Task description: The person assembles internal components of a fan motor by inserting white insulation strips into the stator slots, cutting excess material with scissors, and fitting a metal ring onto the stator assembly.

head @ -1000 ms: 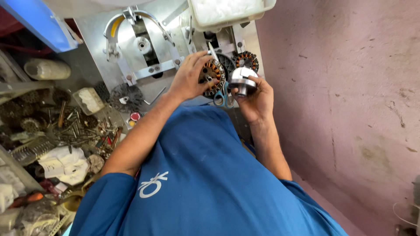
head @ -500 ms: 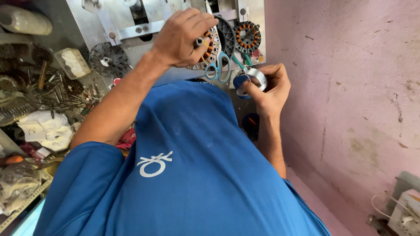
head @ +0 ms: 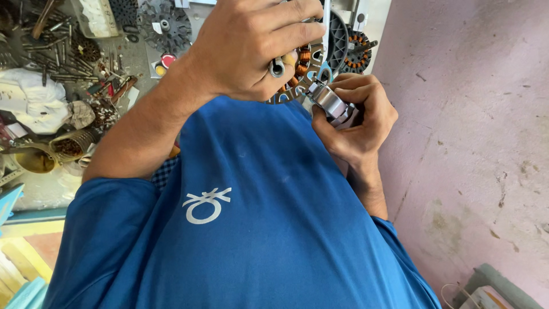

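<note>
Left hand: the left hand (head: 251,48) is at 12 o'clock of the view, its grip closed around a round motor stator with copper-coloured windings (head: 297,71); a silver ring (head: 277,67) sits on one finger.
Right hand: the right hand (head: 357,120) is at about 1 o'clock, just beside the left one, its grip pressed around a shiny grey metal cylinder part (head: 330,103).
Stator: it is held in the air in front of the chest, mostly hidden under the left fingers, and the metal cylinder touches its lower edge.
Teal piece: a small teal-coloured piece (head: 326,73) shows between the two hands; what it is I cannot tell.
Second stator: another round stator with orange windings (head: 357,51) lies behind the hands at 1 o'clock.
Clothing: a blue shirt with a white emblem (head: 251,229) fills the middle.
Worktop: the cluttered grey worktop (head: 134,63) at 10 o'clock carries rusty metal tools (head: 54,57), a white crumpled cloth (head: 37,106) and a dark round fan-like disc (head: 166,26).
Wall: a pink rough wall (head: 474,114) stands at 3 o'clock.
</note>
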